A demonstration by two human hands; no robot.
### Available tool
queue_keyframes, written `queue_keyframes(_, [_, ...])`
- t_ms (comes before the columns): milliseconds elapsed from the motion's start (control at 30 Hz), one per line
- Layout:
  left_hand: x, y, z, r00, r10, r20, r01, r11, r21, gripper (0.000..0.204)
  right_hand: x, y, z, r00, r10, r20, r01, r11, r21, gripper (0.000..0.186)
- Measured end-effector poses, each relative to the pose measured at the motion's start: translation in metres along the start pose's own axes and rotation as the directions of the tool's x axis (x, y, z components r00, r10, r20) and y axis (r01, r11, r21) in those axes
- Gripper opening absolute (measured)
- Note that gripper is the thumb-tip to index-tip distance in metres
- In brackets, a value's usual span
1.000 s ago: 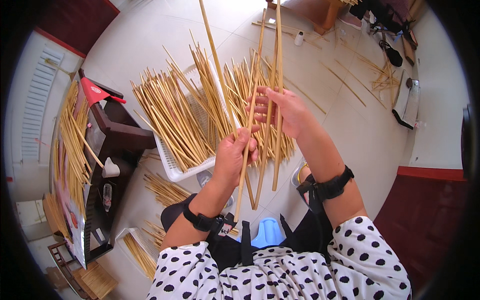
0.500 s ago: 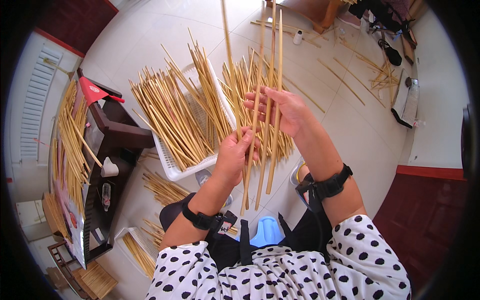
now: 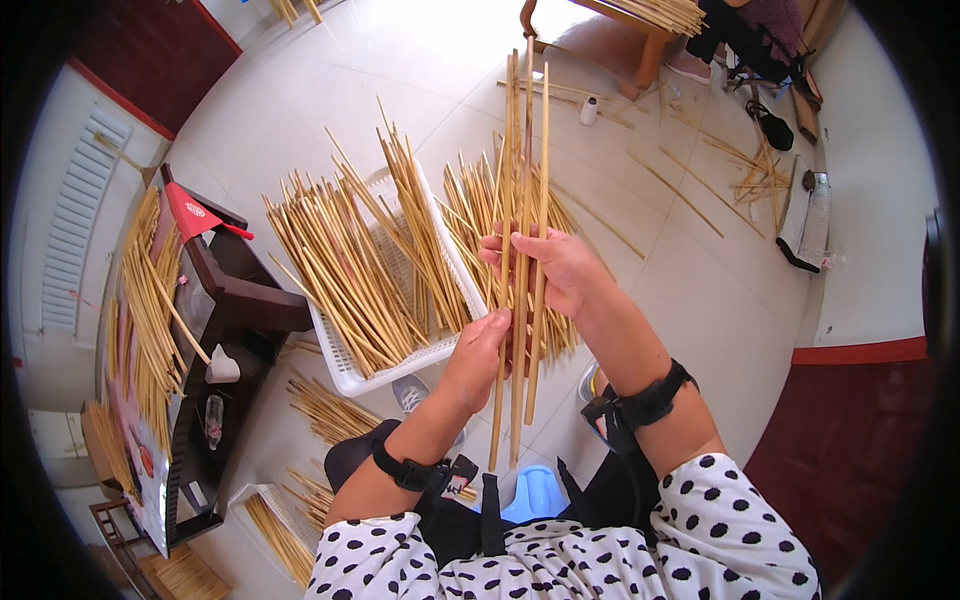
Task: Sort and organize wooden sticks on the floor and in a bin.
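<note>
A few slender tan wooden sticks (image 3: 544,150) stand nearly upright before me, held in both hands. My left hand (image 3: 478,362) is closed round their lower part, its thumb along them. Higher up, my right hand (image 3: 565,268) grips the same sticks, with its thumb in front and fingers behind. The sticks lie close together, with their lower ends hanging below my hands at uneven heights. Just beyond my left hand is a white plastic basket (image 3: 392,372) with many similar sticks (image 3: 335,280) leaning in it. Another bundle (image 3: 470,205) stands beside its right wall, partly hidden by my hands.
At left, a dark table (image 3: 255,300) bears more sticks (image 3: 150,310) and a red pennant (image 3: 190,212). Loose sticks (image 3: 690,195) lie on the tiled floor at right. A small white bottle (image 3: 589,110) stands farther off. A blue stool (image 3: 535,492) is below me.
The sticks, spread apart before, are now drawn together in my hands. My left hand has shifted slightly down and right, my right hand down. The whole view has tilted a little.
</note>
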State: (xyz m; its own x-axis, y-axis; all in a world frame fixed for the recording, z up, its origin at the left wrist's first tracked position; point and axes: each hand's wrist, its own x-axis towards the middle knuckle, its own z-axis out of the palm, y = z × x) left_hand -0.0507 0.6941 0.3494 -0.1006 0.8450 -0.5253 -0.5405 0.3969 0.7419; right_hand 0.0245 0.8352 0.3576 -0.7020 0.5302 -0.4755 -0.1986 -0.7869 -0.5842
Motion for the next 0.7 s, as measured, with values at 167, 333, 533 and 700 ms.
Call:
queue_keyframes(167, [0.005, -0.005, -0.006, 0.999, 0.011, 0.05, -0.013, 0.999, 0.045, 0.041, 0.002, 0.005, 0.002, 1.0, 0.001, -0.006, -0.001, 0.999, -0.032, 0.02])
queue_keyframes(333, [0.003, 0.005, -0.003, 0.985, -0.079, 0.152, 0.091, 0.993, -0.079, 0.047, 0.009, 0.002, -0.001, 0.999, 0.035, -0.037, -0.038, 0.997, -0.074, 0.018])
queue_keyframes(533, [-0.001, 0.008, -0.005, 0.942, -0.114, 0.314, 0.178, 0.967, -0.182, 0.039, 0.015, -0.005, -0.011, 1.0, -0.022, -0.015, 0.022, 0.999, 0.04, 0.015])
queue_keyframes(700, [-0.005, 0.005, -0.009, 0.916, -0.083, 0.392, 0.108, 0.993, -0.041, 0.035, 0.012, -0.008, -0.011, 0.996, -0.084, -0.043, 0.085, 0.996, 0.036, 0.018])
